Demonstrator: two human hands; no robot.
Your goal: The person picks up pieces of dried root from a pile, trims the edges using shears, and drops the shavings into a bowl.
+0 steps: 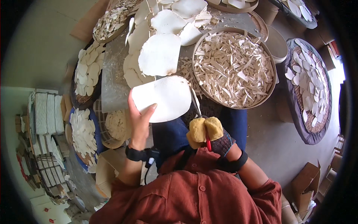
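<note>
My left hand [141,121] grips a broad, flat white slice [164,98] with rounded edges, thumb on top and fingers mostly hidden beneath. My right hand [223,145], in a dark knitted glove, is closed around scissors [208,145] with a red handle wrapped in thick yellow foam [203,130]. The dark blades reach up to the slice's right edge, where a narrow white strip [196,102] hangs. Just beyond the held slice, another white slice [160,54] lies on a loose pile. What the slices are made of, I cannot tell.
A round tray [276,67] heaped with white trimmings stands at the right of the work surface [112,82]. More slices fill a round basket [320,128] at far right and several at left. Cardboard boxes [306,183] sit at lower right; stacked bundles [48,114] stand far left.
</note>
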